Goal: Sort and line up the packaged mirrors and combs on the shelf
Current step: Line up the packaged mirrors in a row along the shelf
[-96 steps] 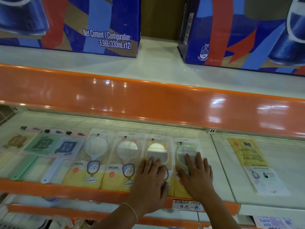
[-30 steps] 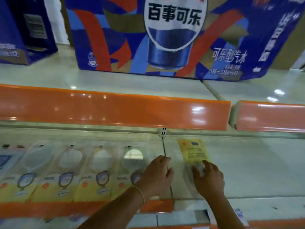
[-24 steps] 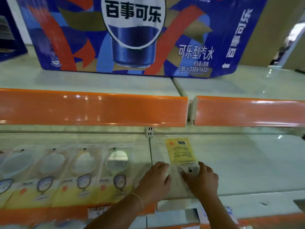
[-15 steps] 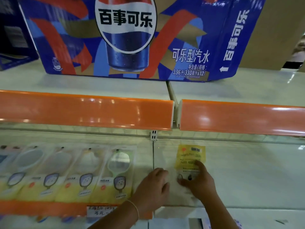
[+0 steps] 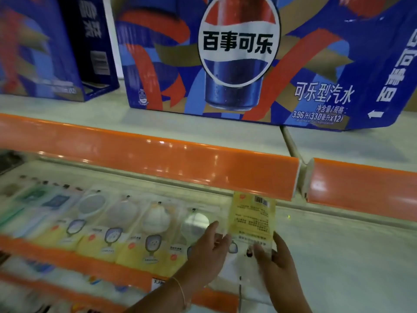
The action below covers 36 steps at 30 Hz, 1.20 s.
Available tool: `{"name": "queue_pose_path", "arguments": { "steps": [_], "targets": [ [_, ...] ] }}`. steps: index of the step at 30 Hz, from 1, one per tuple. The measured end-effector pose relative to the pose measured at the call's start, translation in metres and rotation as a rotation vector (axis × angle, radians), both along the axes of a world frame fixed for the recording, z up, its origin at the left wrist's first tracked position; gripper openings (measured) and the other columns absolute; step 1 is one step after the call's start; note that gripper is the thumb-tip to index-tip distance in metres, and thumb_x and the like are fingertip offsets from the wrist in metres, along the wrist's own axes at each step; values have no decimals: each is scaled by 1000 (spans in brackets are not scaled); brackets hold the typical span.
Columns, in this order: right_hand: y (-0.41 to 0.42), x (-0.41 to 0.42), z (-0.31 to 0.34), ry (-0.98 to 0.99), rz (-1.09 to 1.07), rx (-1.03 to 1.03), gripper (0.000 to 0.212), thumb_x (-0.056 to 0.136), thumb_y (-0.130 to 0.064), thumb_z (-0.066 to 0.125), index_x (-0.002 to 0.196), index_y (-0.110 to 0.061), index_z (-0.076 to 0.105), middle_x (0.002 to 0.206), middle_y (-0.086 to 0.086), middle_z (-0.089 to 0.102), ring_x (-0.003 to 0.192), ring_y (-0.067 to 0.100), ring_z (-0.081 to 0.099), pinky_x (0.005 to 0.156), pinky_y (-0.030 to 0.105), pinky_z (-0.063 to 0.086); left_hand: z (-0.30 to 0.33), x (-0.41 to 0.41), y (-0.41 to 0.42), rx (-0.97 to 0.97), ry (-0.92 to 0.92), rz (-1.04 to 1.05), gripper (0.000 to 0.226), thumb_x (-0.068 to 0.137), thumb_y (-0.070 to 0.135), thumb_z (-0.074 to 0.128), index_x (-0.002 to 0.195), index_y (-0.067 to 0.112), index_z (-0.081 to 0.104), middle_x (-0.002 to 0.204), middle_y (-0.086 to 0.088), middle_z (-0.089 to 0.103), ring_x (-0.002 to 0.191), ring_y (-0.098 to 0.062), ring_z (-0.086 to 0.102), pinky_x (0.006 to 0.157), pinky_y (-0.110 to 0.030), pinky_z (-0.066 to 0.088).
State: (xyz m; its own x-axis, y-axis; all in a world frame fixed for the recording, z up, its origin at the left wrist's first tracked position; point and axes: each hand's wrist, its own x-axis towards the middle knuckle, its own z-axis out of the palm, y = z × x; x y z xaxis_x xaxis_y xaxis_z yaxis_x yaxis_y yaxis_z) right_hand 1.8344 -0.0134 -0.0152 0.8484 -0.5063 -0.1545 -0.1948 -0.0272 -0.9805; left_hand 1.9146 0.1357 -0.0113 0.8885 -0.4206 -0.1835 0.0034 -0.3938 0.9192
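A row of packaged mirrors (image 5: 153, 231) lies side by side on the white shelf (image 5: 338, 256), with packaged combs (image 5: 33, 199) at its far left. Above the shelf, just right of the row, I hold a yellow-backed package (image 5: 251, 220), its printed back and barcode facing me. My right hand (image 5: 278, 260) grips its lower right part. My left hand (image 5: 208, 249) holds its lower left edge, thumb up. The package's lower clear part is partly hidden by my fingers.
An orange shelf lip (image 5: 158, 159) of the tier above overhangs the row. Large blue cola cartons (image 5: 237, 59) stand on that upper tier. An orange front rail (image 5: 90, 265) with a price tag edges the mirror shelf. More goods show blurred below.
The yellow-backed package, earlier flat on the right shelf section under my right hand, is now lifted off it and held in both hands. The view has swung back left.
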Motion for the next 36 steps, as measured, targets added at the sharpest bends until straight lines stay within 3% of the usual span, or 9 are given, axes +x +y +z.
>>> {"name": "queue_pose_path", "arguments": {
  "steps": [7, 10, 13, 18, 22, 27, 32, 34, 36],
  "targets": [
    [65, 16, 14, 54, 225, 19, 18, 85, -17, 70, 103, -20, 69, 82, 3, 76, 72, 21, 69, 66, 27, 49, 10, 26, 53, -276, 314, 323, 16, 86, 28, 65, 85, 13, 71, 91, -8, 72, 83, -25, 68, 79, -42, 53],
    [88, 27, 11, 149, 187, 37, 14, 85, -28, 70, 99, -22, 70, 78, -1, 76, 74, 13, 71, 70, 26, 53, 10, 33, 80, -279, 347, 366, 16, 86, 24, 64, 88, 9, 71, 84, -12, 64, 70, -25, 59, 63, -33, 52],
    [106, 36, 9, 214, 161, 106, 20, 84, -36, 70, 93, -19, 74, 82, 5, 76, 83, 23, 72, 91, 46, 53, 13, 41, 102, -302, 395, 400, 15, 90, 13, 59, 86, 0, 66, 77, -14, 59, 64, -22, 50, 44, -20, 41],
    [129, 47, 21, 226, 220, 252, 19, 85, -22, 70, 84, -5, 77, 90, 18, 74, 86, 36, 71, 88, 52, 54, 25, 57, 133, -306, 398, 334, 18, 91, 12, 57, 79, 6, 69, 78, -12, 72, 67, -28, 66, 61, -33, 49],
    [140, 55, 27, 183, 149, 222, 15, 87, -19, 68, 88, -6, 76, 89, 19, 74, 84, 36, 71, 85, 50, 55, 35, 68, 160, -163, 374, 247, 30, 98, 31, 47, 73, 16, 55, 67, -6, 54, 61, -23, 53, 58, -29, 42],
    [147, 64, 39, 122, 161, 114, 13, 80, -6, 73, 92, -11, 74, 67, 19, 57, 49, 21, 45, 48, 28, 38, 45, 78, 194, -126, 340, 90, 20, 98, 26, 51, 81, 26, 62, 84, -10, 60, 71, -23, 56, 61, -34, 49],
    [153, 63, 46, -7, 167, 11, 9, 75, 5, 74, 82, -1, 73, 67, 18, 66, 43, 22, 44, 43, 27, 37, 43, 89, 209, -206, 367, 106, 23, 93, 19, 58, 78, 22, 75, 87, -12, 66, 69, -22, 54, 60, -34, 45],
    [157, 62, 44, -92, 154, 43, 7, 70, 8, 76, 74, 4, 72, 62, 23, 61, 43, 24, 50, 42, 26, 41, 44, 90, 212, -303, 491, 162, 15, 90, 21, 63, 96, 10, 70, 83, -15, 61, 57, -24, 51, 54, -34, 43],
    [160, 64, 36, -227, 132, 185, 20, 61, 0, 81, 66, 15, 68, 69, 29, 65, 49, 32, 62, 43, 27, 49, 45, 92, 215, -458, 684, 118, 40, 79, 27, 76, 111, 6, 63, 79, -17, 61, 56, -27, 53, 52, -37, 47]
  ]
}}
